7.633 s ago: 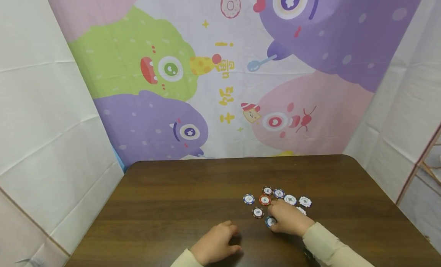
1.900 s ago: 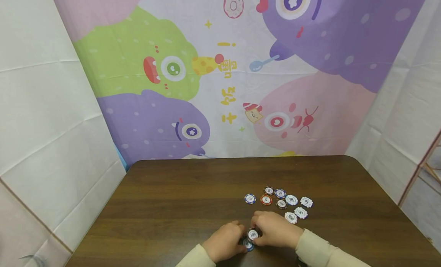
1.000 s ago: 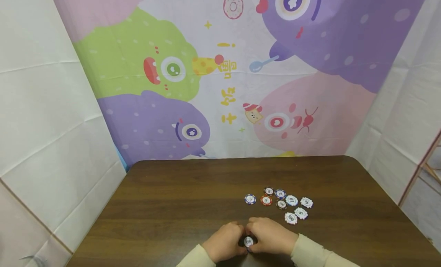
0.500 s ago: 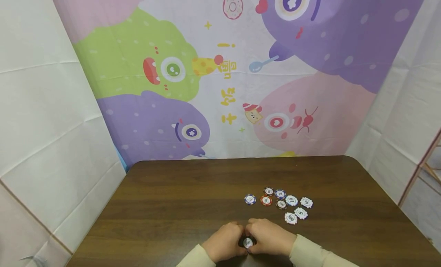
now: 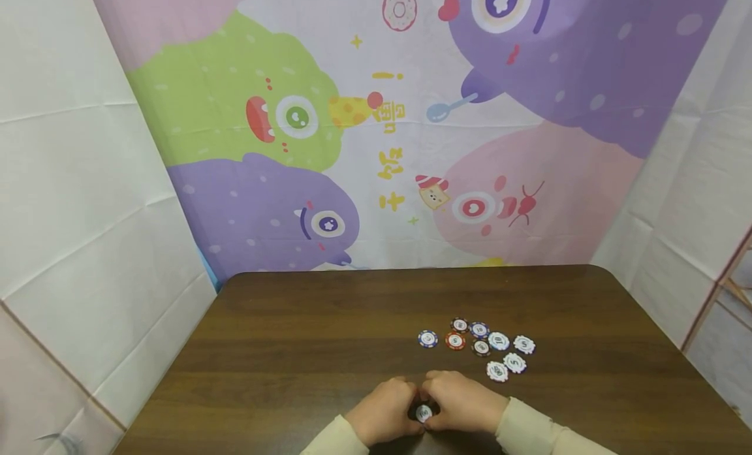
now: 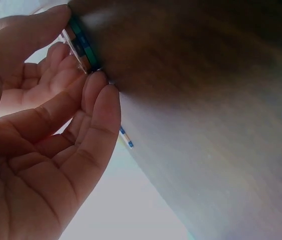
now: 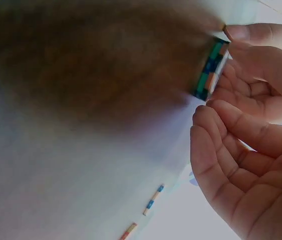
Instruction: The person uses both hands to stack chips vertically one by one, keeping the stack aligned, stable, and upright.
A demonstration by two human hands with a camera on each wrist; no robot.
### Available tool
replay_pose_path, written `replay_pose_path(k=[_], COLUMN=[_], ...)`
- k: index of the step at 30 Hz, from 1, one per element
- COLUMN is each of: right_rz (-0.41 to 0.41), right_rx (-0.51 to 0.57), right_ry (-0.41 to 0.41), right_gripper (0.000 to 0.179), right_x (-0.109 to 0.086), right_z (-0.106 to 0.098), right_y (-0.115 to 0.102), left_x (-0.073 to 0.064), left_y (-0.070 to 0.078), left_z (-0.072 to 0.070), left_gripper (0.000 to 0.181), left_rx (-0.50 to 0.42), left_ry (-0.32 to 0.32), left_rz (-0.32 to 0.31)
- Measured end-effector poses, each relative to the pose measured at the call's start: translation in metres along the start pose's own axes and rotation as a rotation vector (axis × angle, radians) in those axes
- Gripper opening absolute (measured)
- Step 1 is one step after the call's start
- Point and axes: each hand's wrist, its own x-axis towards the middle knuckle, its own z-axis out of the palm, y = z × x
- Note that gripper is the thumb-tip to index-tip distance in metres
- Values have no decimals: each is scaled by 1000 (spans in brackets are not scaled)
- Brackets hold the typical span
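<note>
A small stack of poker chips (image 5: 424,413) lies on the table between my hands, a dark chip marked 100 uppermost. In the left wrist view the stack's edge (image 6: 83,47) shows green and blue bands below and brown and black above. My left hand (image 5: 383,412) holds the stack from the left, thumb on the near side and fingertips on the far side. From the right my right hand (image 5: 465,403) holds it the same way, fingers curled. The stack (image 7: 212,70) sits between thumbs and fingertips in the right wrist view. Both hands hide most of its rim in the head view.
Beyond my hands lie several loose chips: a blue one (image 5: 427,339), a red one (image 5: 455,341), a brown one (image 5: 481,347), and white ones such as the 500 chip (image 5: 497,371). The brown wooden table (image 5: 282,350) ends at a cartoon-print cloth (image 5: 399,239).
The dark 100 chip, earlier lying loose near the red chip, was carried by my right hand onto the blue chip between my hands and squared up. Over the last second the hands barely move.
</note>
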Motion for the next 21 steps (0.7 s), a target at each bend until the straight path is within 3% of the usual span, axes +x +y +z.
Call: replay_pose_path(k=[13,21], right_rz=[96,202], right_rx=[117,41], right_ry=[50,129], right_gripper=[27,30], right_x=[2,12], right_z=[-23,-28], right_y=[23,47], left_x=[0,0], left_y=[2,3], left_z=[-2,-3], left_gripper=[22,22], left_rx=[0,19], left_ry=[-7,-10], left_rz=[-11,-9])
